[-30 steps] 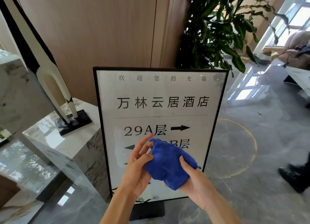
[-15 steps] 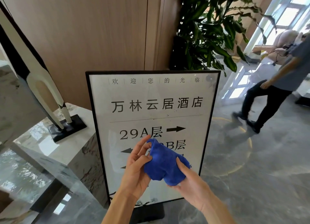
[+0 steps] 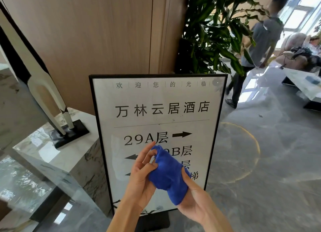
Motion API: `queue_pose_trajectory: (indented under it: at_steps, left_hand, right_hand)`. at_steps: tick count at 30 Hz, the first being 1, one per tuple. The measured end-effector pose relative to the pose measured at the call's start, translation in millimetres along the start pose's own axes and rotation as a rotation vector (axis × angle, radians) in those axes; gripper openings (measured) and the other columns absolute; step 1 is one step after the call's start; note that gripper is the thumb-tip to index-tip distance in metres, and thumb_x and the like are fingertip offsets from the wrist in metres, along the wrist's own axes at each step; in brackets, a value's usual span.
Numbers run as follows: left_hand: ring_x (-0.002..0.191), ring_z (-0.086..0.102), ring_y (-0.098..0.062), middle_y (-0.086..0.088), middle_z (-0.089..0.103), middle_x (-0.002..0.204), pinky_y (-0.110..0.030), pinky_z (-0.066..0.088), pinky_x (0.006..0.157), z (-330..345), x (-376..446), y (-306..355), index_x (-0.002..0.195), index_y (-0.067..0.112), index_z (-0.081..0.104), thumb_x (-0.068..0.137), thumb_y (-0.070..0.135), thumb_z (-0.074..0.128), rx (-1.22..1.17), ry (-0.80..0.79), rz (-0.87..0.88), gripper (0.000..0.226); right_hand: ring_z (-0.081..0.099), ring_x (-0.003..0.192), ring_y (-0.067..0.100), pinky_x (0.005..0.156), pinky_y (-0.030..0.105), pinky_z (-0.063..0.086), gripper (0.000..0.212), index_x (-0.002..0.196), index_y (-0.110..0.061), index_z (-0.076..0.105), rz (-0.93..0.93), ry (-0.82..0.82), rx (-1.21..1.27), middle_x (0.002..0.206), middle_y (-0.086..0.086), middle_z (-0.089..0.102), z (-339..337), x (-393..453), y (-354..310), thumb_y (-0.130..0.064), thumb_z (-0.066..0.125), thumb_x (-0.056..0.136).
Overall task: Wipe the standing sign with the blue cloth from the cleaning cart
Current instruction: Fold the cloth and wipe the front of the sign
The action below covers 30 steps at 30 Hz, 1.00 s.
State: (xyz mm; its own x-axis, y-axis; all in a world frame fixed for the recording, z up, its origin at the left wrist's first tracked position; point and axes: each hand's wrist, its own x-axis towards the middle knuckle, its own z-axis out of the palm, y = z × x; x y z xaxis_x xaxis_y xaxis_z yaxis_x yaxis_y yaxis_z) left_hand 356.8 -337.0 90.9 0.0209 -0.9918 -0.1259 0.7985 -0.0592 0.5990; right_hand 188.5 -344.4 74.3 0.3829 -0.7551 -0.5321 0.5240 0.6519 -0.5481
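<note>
— Blue microfibre, by the look of it: the blue cloth (image 3: 166,176) sits bunched between both hands in the lower middle of the frame, in front of the standing sign (image 3: 159,124).

— How are the hands placed?

— The left hand (image 3: 141,177) pinches its upper left edge, thumb and a fingertip closed on the fabric, the other fingers spread loosely. The right hand (image 3: 194,195) cups it from below, thumb pressed over the top, fingers curled under.

— Is it touching the sign?

— I cannot tell; it overlaps the lower lettering but seems held just in front of the panel.

— How will it handle?

— Soft, light, limp; it will flop unless folded into a pad and backed by a flat palm. I judge the glossy face lets it slide easily.

— And the sign itself?

— A thin framed panel on a dark base (image 3: 152,221) at bottom centre. It may rock under pressure, so steadying the black frame edge with the free hand looks wise.
</note>
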Motion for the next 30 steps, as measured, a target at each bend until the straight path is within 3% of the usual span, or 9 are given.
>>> queue_pose_trajectory:
  at_steps: [3, 7, 11, 15, 21, 23, 26, 28, 30]
  left_hand:
    - [0.114, 0.065, -0.028, -0.008, 0.067, 0.119, -0.040, 0.058, 0.088, -0.3, -0.5, 0.3, 0.132, 0.014, 0.063, 0.072, 0.002, 0.072, 0.002, -0.002, 0.004, 0.062]
    - [0.111, 0.067, -0.027, -0.009, 0.068, 0.120, -0.038, 0.058, 0.084, -1.4, -3.1, 1.6, 0.132, 0.014, 0.063, 0.072, 0.002, 0.073, -0.005, -0.002, 0.006, 0.062]
    - [0.111, 0.068, -0.028, -0.010, 0.068, 0.123, -0.038, 0.059, 0.084, -1.8, -2.6, 3.3, 0.132, 0.014, 0.063, 0.077, -0.001, 0.070, 0.006, 0.004, 0.003, 0.058]
    - [0.114, 0.066, -0.029, -0.010, 0.066, 0.127, -0.040, 0.059, 0.089, -1.7, -3.1, 5.5, 0.133, 0.015, 0.063, 0.080, -0.001, 0.068, -0.015, -0.009, -0.005, 0.055]
    - [0.118, 0.065, -0.029, -0.011, 0.064, 0.131, -0.038, 0.058, 0.088, 0.6, -3.8, 9.1, 0.137, 0.013, 0.059, 0.079, 0.000, 0.073, -0.063, -0.054, -0.005, 0.061]
    - [0.122, 0.063, -0.031, -0.012, 0.063, 0.135, -0.039, 0.057, 0.088, -1.1, -4.7, 10.2, 0.138, 0.012, 0.058, 0.078, 0.002, 0.077, -0.067, -0.070, -0.009, 0.064]
    - [0.124, 0.061, -0.031, -0.012, 0.061, 0.139, -0.038, 0.057, 0.088, -4.1, -6.7, 11.7, 0.139, 0.012, 0.057, 0.079, 0.004, 0.078, -0.052, -0.094, -0.011, 0.064]
    - [0.124, 0.062, -0.031, -0.010, 0.061, 0.140, -0.039, 0.057, 0.087, -6.6, -8.1, 11.7, 0.138, 0.014, 0.058, 0.081, 0.003, 0.074, -0.031, -0.091, -0.015, 0.060]
    - [0.123, 0.063, -0.031, -0.011, 0.061, 0.140, -0.039, 0.058, 0.086, -9.5, -9.9, 11.8, 0.136, 0.015, 0.060, 0.081, 0.002, 0.072, -0.018, -0.078, -0.020, 0.058]
  right_hand:
    - [0.077, 0.080, 0.036, 0.058, 0.039, 0.063, 0.047, 0.129, -0.002, 0.063, 0.087, 0.011, 0.038, 0.120, 0.024, 0.072, 1.0, -0.2, 5.4, -0.032, 0.062, 0.092]
    - [0.074, 0.077, 0.035, 0.066, 0.039, 0.061, 0.054, 0.123, -0.002, 0.069, 0.139, 0.009, 0.012, 0.116, 0.024, 0.073, -3.3, 4.4, 11.6, -0.039, 0.068, 0.083]
    - [0.063, 0.097, 0.030, 0.087, 0.042, 0.047, 0.054, 0.113, -0.011, 0.078, 0.167, 0.000, -0.046, 0.124, 0.017, 0.072, -7.7, 8.8, 14.8, -0.050, 0.070, 0.077]
    - [0.055, 0.129, 0.028, 0.101, 0.046, 0.040, 0.058, 0.123, -0.021, 0.073, 0.123, -0.063, -0.036, 0.139, 0.009, 0.065, -5.5, 10.8, 15.8, -0.058, 0.064, 0.081]
    - [0.060, 0.130, 0.032, 0.112, 0.055, 0.032, 0.072, 0.131, -0.019, 0.068, 0.015, -0.234, -0.057, 0.144, 0.012, 0.060, -6.6, 9.0, 9.8, -0.054, 0.085, 0.070]
    - [0.059, 0.130, 0.035, 0.111, 0.057, 0.030, 0.069, 0.132, -0.017, 0.067, -0.005, -0.285, -0.070, 0.146, 0.016, 0.057, -4.5, 9.2, 6.0, -0.054, 0.081, 0.076]
    - [0.055, 0.134, 0.038, 0.116, 0.062, 0.026, 0.054, 0.136, -0.015, 0.063, -0.046, -0.238, -0.059, 0.148, 0.019, 0.055, -5.8, 11.6, 2.3, -0.050, 0.056, 0.096]
    - [0.061, 0.128, 0.032, 0.112, 0.052, 0.040, 0.045, 0.126, -0.015, 0.071, -0.082, -0.158, -0.075, 0.138, 0.017, 0.064, -7.1, 10.0, -0.9, -0.044, 0.051, 0.097]
    - [0.070, 0.114, 0.025, 0.092, 0.037, 0.059, 0.039, 0.110, -0.015, 0.079, -0.113, -0.087, -0.153, 0.122, 0.013, 0.073, -5.5, 7.8, -5.3, -0.042, 0.055, 0.095]
